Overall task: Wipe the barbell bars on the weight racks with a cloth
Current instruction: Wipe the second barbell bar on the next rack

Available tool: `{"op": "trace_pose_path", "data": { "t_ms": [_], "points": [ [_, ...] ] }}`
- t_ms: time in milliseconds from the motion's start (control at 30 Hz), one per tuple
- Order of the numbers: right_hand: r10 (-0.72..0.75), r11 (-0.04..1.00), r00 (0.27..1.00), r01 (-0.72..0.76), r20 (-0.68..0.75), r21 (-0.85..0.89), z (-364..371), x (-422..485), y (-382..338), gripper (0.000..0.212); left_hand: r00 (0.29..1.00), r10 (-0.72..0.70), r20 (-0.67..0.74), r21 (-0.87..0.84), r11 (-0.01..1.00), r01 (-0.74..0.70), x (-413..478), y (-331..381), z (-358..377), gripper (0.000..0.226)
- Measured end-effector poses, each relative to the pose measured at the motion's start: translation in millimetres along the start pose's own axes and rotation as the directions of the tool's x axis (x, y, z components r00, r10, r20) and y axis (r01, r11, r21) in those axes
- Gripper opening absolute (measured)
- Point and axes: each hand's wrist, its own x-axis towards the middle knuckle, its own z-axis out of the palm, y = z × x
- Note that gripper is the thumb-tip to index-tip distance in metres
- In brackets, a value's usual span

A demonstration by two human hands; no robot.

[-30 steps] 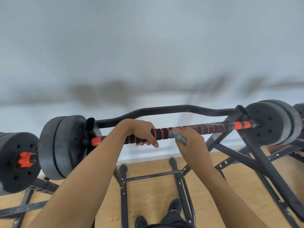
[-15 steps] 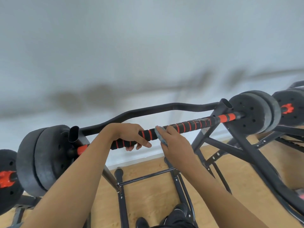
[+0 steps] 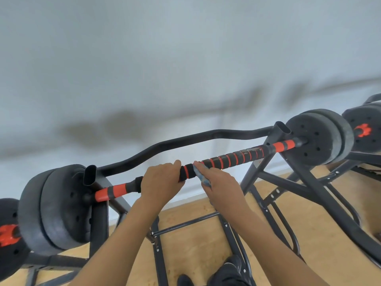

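A black and orange barbell bar (image 3: 233,156) lies across a black weight rack (image 3: 288,182), slanting up to the right, with dark plates at each end (image 3: 315,137) (image 3: 55,207). My left hand (image 3: 161,180) is wrapped around the bar left of its middle. My right hand (image 3: 218,182) sits just to the right of it and presses a small blue-grey cloth (image 3: 203,174) against the bar. Most of the cloth is hidden under my fingers.
A curved black rack bar (image 3: 185,141) runs behind the barbell, close to the white wall. More plates with orange collars (image 3: 363,131) (image 3: 8,234) sit at both edges. Rack legs and crossbars (image 3: 185,223) stand on the wooden floor; my shoes (image 3: 226,273) show below.
My right hand with the cloth has slid left along the bar, closing up on my left hand, which shifted its grip. The view has tilted, so the bar now slopes more steeply.
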Motion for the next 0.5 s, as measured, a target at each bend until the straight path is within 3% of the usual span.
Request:
{"op": "trace_pose_path", "data": {
  "t_ms": [133, 233, 333, 500],
  "points": [
    [-0.002, 1.0, 1.0, 0.002, 0.023, 0.004, 4, -14, 8, 0.064, 0.971, 0.03, 0.239, -0.172, 0.985, 0.012, 18, -13, -7, 0.023],
    [-0.002, 1.0, 1.0, 0.003, -0.009, 0.025, -3, -7, 6, 0.056, 0.862, 0.115, 0.494, -0.388, 0.916, 0.101, 34, -23, -14, 0.026],
    [-0.026, 0.999, 0.996, 0.028, -0.082, 0.022, -12, 15, -4, 0.041, 0.788, 0.201, 0.582, -0.496, 0.856, 0.147, 40, -29, -16, 0.027],
    [0.019, 1.0, 1.0, -0.019, -0.014, -0.012, -13, 23, -13, 0.02, 0.677, 0.275, 0.683, -0.545, 0.809, 0.221, 49, -33, -23, 0.032]
  ]
}}
